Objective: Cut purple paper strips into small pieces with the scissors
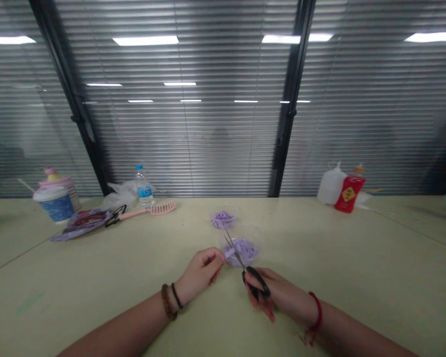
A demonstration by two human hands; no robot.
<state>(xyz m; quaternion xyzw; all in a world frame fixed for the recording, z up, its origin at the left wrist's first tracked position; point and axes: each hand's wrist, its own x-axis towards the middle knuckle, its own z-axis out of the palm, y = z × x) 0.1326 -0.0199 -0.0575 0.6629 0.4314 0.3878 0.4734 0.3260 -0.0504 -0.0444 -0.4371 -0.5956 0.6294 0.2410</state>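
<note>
My right hand (273, 292) grips black-handled scissors (245, 265), their blades apart and pointing up and away. My left hand (202, 272) pinches a short purple strip (229, 253) that lies between the blades. Just behind the scissors sits a clear dish of purple cut pieces (245, 249). A second small heap of purple pieces (223, 218) lies a little farther back on the pale green table (134, 277).
At the back left stand a blue cup (55, 203), a purple packet (82, 222), another pair of black scissors (115, 216), a pink comb (154, 209) and a water bottle (143, 186). A white jug (330, 186) and a red bottle (350, 192) stand back right by the blinds.
</note>
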